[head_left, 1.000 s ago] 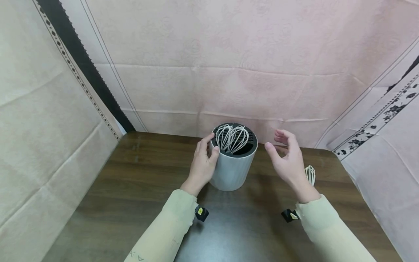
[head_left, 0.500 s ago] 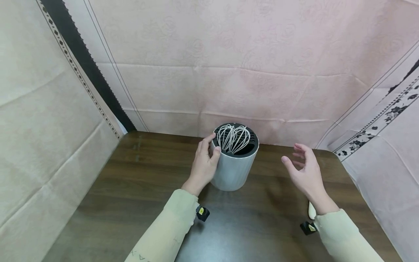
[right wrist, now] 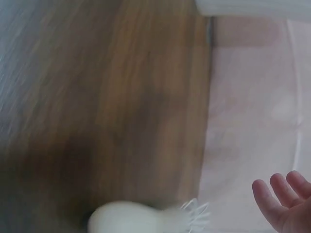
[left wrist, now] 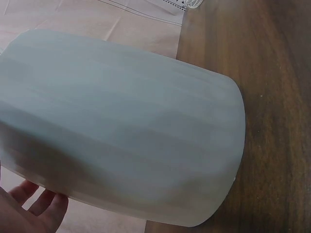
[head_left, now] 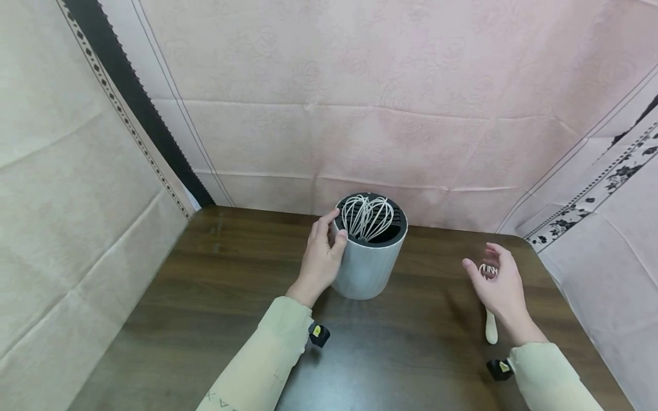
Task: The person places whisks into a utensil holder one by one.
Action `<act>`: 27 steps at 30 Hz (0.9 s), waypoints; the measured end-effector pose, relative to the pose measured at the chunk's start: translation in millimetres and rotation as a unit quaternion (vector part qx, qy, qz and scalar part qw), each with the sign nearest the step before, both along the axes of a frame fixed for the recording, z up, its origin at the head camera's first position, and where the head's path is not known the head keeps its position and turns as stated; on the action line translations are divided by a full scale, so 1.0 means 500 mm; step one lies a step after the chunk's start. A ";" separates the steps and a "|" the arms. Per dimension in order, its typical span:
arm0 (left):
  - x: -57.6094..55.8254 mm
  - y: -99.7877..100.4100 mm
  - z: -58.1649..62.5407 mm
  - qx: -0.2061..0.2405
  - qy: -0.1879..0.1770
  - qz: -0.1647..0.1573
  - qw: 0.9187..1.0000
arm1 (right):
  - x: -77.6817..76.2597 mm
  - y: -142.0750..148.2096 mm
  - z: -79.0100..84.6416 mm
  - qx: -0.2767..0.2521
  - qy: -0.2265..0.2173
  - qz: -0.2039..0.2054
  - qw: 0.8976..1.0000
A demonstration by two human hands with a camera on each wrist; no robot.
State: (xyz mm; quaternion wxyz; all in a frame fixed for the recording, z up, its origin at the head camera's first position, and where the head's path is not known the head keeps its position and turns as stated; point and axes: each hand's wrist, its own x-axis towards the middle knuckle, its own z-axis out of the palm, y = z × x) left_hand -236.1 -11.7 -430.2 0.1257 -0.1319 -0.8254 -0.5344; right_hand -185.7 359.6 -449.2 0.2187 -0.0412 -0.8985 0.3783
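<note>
My left hand [head_left: 319,260] grips the upper left side of a pale grey utensil holder [head_left: 361,274], thumb at the front of its rim. White whisk wires [head_left: 364,218] stand up from the holder's black slotted top, spread into two rounded bunches. In the left wrist view, fingertips [left wrist: 57,208] touch the holder's wall. My right hand [head_left: 500,288] hovers at the right with fingers loosely bent, holding nothing. It partly covers another whisk [head_left: 491,328], which lies on the table with its cream handle toward me. That handle [right wrist: 126,218] also shows, blurred, in the right wrist view.
The brown wooden table [head_left: 226,297] has rounded far corners. Pale patterned cloth [head_left: 390,114] hangs behind the table, with further cloth on both sides. A small black device [head_left: 319,335] sits at the left wrist, another [head_left: 498,370] at the right.
My right hand has moved away from beside the holder, to the right and toward me, over the whisk on the table. The left hand and holder have stayed almost in place.
</note>
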 end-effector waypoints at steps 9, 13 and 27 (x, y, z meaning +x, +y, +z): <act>0.002 0.001 0.000 0.005 -0.001 0.000 1.000 | 0.005 0.058 -0.025 0.027 -0.035 -0.036 0.998; 0.002 0.002 0.000 0.008 -0.001 0.000 1.000 | 0.007 0.079 -0.040 0.046 -0.068 -0.045 0.996; 0.002 0.000 0.000 0.006 0.002 0.000 1.000 | -0.002 0.127 -0.080 -0.023 -0.237 -0.059 0.969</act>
